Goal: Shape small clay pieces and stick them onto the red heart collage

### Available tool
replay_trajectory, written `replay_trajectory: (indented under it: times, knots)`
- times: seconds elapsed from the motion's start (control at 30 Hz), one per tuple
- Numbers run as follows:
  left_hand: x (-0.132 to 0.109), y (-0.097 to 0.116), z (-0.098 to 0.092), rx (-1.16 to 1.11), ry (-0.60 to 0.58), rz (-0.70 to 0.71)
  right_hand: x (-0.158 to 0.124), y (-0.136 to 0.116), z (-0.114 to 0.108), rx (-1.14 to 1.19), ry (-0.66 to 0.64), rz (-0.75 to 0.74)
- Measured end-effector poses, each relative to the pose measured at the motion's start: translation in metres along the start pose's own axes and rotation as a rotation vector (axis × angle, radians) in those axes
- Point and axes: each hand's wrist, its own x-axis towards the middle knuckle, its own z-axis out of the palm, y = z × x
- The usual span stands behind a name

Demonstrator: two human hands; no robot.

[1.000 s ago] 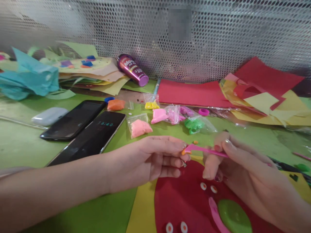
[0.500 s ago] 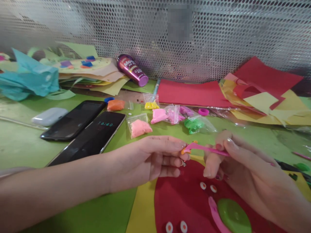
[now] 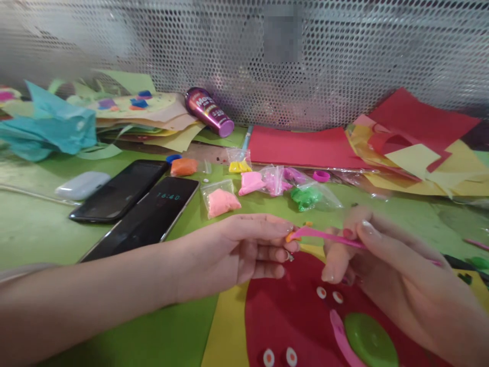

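Note:
Between the thumb and forefinger of my left hand [image 3: 248, 250] is a small piece of orange clay [image 3: 292, 237]. My right hand [image 3: 397, 265] grips a pink plastic clay tool [image 3: 328, 236], whose flat tip touches the orange clay. Below both hands lies a dark red paper shape [image 3: 294, 306] on yellow paper [image 3: 225, 321]. White ovals with orange centres [image 3: 291, 357] sit on the red shape in pairs. A second pink tool [image 3: 342, 339] and a round green lid-like disc [image 3: 370, 340] rest on it near my right hand.
Small bags of clay, among them a peach one [image 3: 223, 201] and a green one [image 3: 305, 198], lie beyond my hands. Two phones [image 3: 153, 216] and a white case [image 3: 84, 185] are at left. A purple bottle [image 3: 209, 112] and red paper [image 3: 301, 147] lie by the perforated metal panel [image 3: 229, 51].
The whole view has shifted slightly. Both hands keep nearly the same pose, with the pink tool's tip still against the orange clay.

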Motion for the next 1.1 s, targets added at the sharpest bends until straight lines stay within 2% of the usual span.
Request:
replay_trajectory:
  times: [0.07, 0.47, 0.63, 0.87, 1.0, 1.1]
  knots:
    - [0.000, 0.000, 0.000, -0.004, -0.002, 0.001, -0.001, 0.000, 0.000, -0.017, 0.035, -0.012]
    - [0.001, 0.000, 0.001, -0.022, 0.009, 0.011, -0.001, 0.000, -0.003, 0.011, -0.052, 0.022]
    - [0.000, 0.000, -0.001, -0.025, 0.045, -0.004, -0.002, 0.002, -0.001, -0.014, -0.036, 0.026]
    - [-0.001, 0.000, 0.001, -0.015, 0.032, 0.000, 0.000, -0.012, -0.002, -0.078, 0.093, -0.081]
    - [0.000, 0.001, 0.002, -0.007, 0.039, -0.001, 0.004, -0.011, -0.005, -0.265, 0.144, -0.112]
    - [0.000, 0.001, 0.000, -0.049, 0.115, 0.040, 0.009, -0.013, -0.008, -0.399, 0.220, -0.167]
